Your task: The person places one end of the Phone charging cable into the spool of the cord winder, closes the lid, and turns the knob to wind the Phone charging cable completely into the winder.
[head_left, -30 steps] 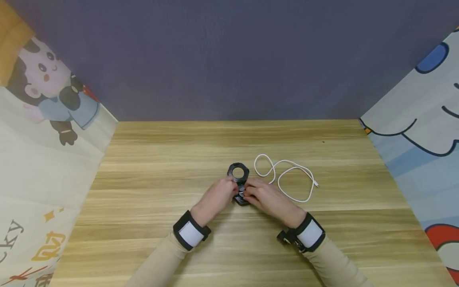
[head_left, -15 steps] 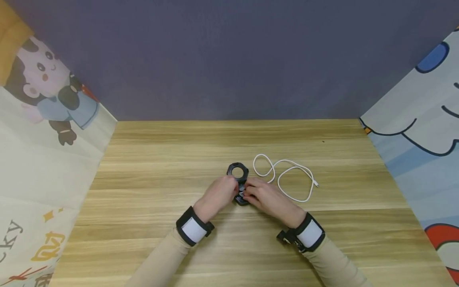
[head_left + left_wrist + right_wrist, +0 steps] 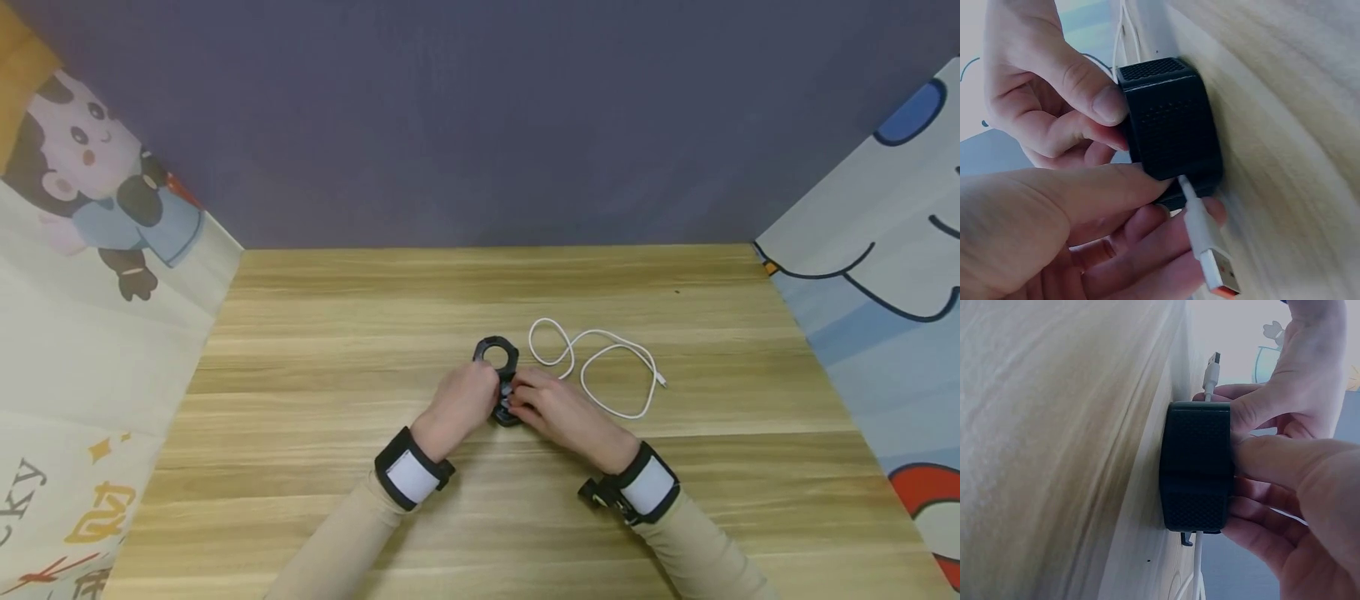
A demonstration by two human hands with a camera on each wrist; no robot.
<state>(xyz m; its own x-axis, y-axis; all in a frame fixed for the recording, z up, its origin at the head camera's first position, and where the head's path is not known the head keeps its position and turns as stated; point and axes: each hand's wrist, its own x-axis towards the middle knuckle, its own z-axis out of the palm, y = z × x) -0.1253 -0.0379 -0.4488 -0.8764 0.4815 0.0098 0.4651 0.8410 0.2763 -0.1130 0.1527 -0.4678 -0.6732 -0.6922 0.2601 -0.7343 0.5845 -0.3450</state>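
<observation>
Black case [image 3: 1175,128]: one, angular, with finely textured faces; set between the two hands over the counter [image 3: 352,317]; contact with the surface cannot be told.
Hexagonal ring [image 3: 513,358]: black, round hole at centre; just beyond the fingertips, at the far end of the case; the join is hidden.
Hook-shaped tab [image 3: 1186,539]: small, dark, projecting from the case's far end.
Left hand grip [image 3: 467,396]: thumb and curled fingers pinching the case at its near end, thumb tip against the edge where the cable emerges; whether it presses the cable too cannot be told.
Right hand grip [image 3: 555,408]: thumb and bent fingers clasping the case along its right side; fingertips partly hidden behind it.
White cable [image 3: 637,350]: thin; leaves the case at both ends, the longer run lying in two loops on the counter, beyond and right of the right hand.
USB-A plug [image 3: 1219,269]: white body, metal shell, orange inside; hangs clear of the case's near end, left fingers behind it.
Small connector [image 3: 660,380]: white; at the free end of the looped run, well apart from both hands.
Wristbands [image 3: 412,477]: two, black with white panels, one per wrist.
Sleeves [image 3: 337,537]: beige, both arms.
</observation>
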